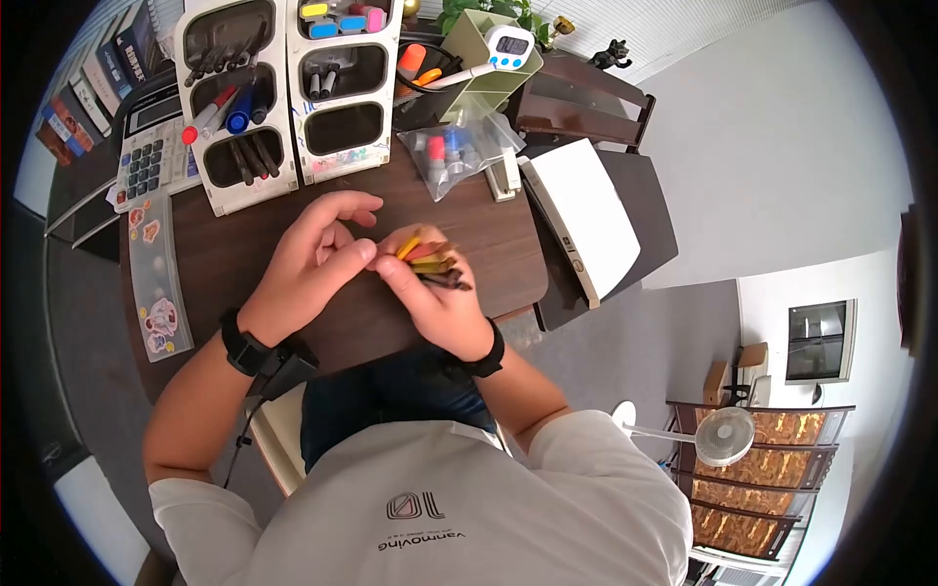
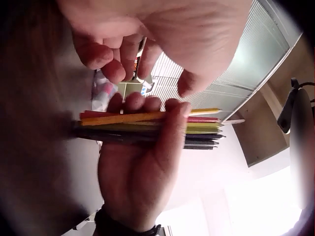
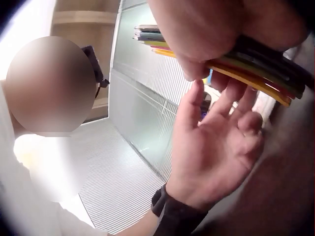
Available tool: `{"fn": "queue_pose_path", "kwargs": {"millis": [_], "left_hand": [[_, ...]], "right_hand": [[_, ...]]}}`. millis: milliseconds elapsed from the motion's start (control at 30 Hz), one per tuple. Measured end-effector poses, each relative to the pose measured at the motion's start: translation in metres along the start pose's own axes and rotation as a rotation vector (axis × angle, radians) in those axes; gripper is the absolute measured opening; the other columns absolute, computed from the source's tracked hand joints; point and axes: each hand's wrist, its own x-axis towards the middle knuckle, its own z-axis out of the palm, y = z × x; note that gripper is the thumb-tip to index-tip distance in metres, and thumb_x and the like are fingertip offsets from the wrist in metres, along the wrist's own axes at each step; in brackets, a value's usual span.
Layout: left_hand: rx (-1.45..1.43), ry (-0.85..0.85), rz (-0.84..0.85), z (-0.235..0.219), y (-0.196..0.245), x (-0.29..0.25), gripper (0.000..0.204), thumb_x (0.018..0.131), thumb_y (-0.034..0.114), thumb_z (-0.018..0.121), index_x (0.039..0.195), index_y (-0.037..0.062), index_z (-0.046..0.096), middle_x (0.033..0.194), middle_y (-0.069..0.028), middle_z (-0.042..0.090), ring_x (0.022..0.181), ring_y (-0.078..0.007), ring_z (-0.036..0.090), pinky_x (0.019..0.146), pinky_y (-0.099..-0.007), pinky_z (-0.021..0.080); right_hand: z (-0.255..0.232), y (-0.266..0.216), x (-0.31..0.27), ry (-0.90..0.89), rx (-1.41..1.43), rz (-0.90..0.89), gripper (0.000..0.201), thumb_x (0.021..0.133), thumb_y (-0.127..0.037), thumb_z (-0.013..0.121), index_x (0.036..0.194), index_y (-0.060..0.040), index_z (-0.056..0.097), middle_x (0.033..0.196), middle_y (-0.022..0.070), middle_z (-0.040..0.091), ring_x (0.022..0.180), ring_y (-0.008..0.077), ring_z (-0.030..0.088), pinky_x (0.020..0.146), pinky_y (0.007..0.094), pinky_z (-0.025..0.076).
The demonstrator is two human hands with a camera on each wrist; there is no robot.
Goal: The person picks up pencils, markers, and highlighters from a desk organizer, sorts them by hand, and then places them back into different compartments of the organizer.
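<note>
A bundle of several colored pencils [image 1: 431,264], among them yellow, red, olive and dark ones, is held in my right hand [image 1: 442,314] above the desk. In the left wrist view the thumb lies across the pencils [image 2: 142,123], with the fingers behind them. My left hand [image 1: 305,256] is just left of the bundle, its thumb tip and fingers close to the right hand's fingertips. The right wrist view shows that left hand [image 3: 214,140] palm up, fingers loosely bent, with nothing in it, below the pencils.
A white organizer [image 1: 292,107] with pens and markers stands at the back of the brown desk [image 1: 220,259]. Right of it lie a clear bag [image 1: 430,161] of colored items and a stapler [image 1: 504,178]. A flat pencil pouch [image 1: 156,283] and calculator [image 1: 147,166] lie left; a white box-like device [image 1: 586,220] sits right.
</note>
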Motion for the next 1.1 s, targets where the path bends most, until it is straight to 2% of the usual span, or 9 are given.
{"fn": "queue_pose_path", "kwargs": {"millis": [100,233,367,433,467,533,667,900,1100], "left_hand": [[0.055,-0.059,0.168,0.003,0.004,-0.002,0.058,0.089,0.017,0.064,0.143,0.0020,0.051,0.129,-0.0093,0.052,0.110,-0.0152,0.054,0.096,-0.0311,0.045],[0.372,-0.176,0.438,0.012,0.004,-0.002,0.068,0.078,0.016,0.074,0.141,0.0030,0.052,0.143,-0.0145,0.049,0.132,-0.0238,0.050,0.110,-0.0384,0.041],[0.320,-0.011,0.345,0.018,-0.010,-0.005,0.039,0.086,0.013,0.075,0.122,0.0053,0.060,0.133,-0.0174,0.061,0.122,-0.0269,0.060,0.106,-0.0385,0.046],[0.325,0.029,0.360,0.017,-0.007,-0.001,0.020,0.096,0.011,0.065,0.114,0.0027,0.060,0.123,-0.0157,0.067,0.110,-0.0246,0.066,0.099,-0.0365,0.050],[0.157,0.065,0.224,0.016,-0.006,-0.001,0.017,0.100,0.012,0.059,0.113,0.0012,0.060,0.122,-0.0149,0.068,0.107,-0.0231,0.066,0.096,-0.0351,0.051],[0.006,0.111,0.067,0.015,-0.003,0.000,0.025,0.109,0.021,0.047,0.110,-0.0012,0.058,0.114,-0.0136,0.070,0.106,-0.0212,0.068,0.093,-0.0341,0.054],[-0.427,0.242,-0.046,0.011,-0.012,0.004,0.030,0.109,0.030,0.055,0.110,0.0003,0.060,0.111,-0.0205,0.072,0.106,-0.0210,0.070,0.091,-0.0351,0.056],[-0.529,0.217,-0.053,0.010,-0.016,0.003,0.031,0.109,0.029,0.055,0.118,0.0002,0.060,0.116,-0.0201,0.071,0.111,-0.0232,0.068,0.096,-0.0373,0.055],[-0.683,0.218,-0.109,0.010,-0.014,0.005,0.032,0.108,0.028,0.055,0.125,-0.0002,0.058,0.120,-0.0184,0.069,0.116,-0.0257,0.067,0.101,-0.0419,0.054]], "right_hand": [[0.003,0.005,-0.005,-0.043,-0.225,-0.139,0.017,0.096,-0.007,0.073,0.108,-0.0012,0.062,0.099,0.0113,0.066,0.082,0.0192,0.063,0.077,0.0295,0.051],[0.011,0.016,-0.006,-0.059,-0.172,0.042,0.033,0.080,0.004,0.075,0.111,-0.0013,0.064,0.107,0.0166,0.069,0.090,0.0322,0.070,0.079,0.0375,0.055],[0.018,0.022,-0.005,-0.022,-0.432,-0.118,0.046,0.076,0.000,0.076,0.120,-0.0036,0.062,0.106,0.0191,0.069,0.096,0.0412,0.067,0.085,0.0455,0.054],[0.021,0.010,-0.004,-0.025,-0.440,-0.127,0.048,0.078,-0.005,0.078,0.124,-0.0050,0.061,0.104,0.0190,0.069,0.098,0.0427,0.066,0.087,0.0465,0.052],[0.023,0.009,-0.007,-0.035,-0.517,-0.109,0.048,0.080,-0.007,0.078,0.125,-0.0046,0.061,0.105,0.0191,0.069,0.098,0.0422,0.066,0.088,0.0459,0.052],[0.024,0.009,-0.010,-0.049,-0.590,-0.085,0.048,0.082,-0.009,0.078,0.126,-0.0043,0.061,0.105,0.0193,0.069,0.098,0.0418,0.066,0.088,0.0453,0.052],[0.021,0.003,-0.009,-0.045,-0.442,-0.099,0.050,0.090,-0.013,0.076,0.135,-0.0012,0.057,0.115,0.0213,0.069,0.102,0.0398,0.068,0.089,0.0427,0.053],[0.022,0.003,-0.012,-0.051,-0.278,0.012,0.046,0.097,-0.014,0.070,0.138,-0.0006,0.056,0.121,0.0238,0.068,0.110,0.0390,0.069,0.091,0.0397,0.055],[0.024,0.006,-0.014,0.061,-0.335,-0.004,0.034,0.095,-0.008,0.073,0.128,-0.0012,0.065,0.119,0.0188,0.071,0.102,0.0272,0.073,0.087,0.0341,0.056]]}}
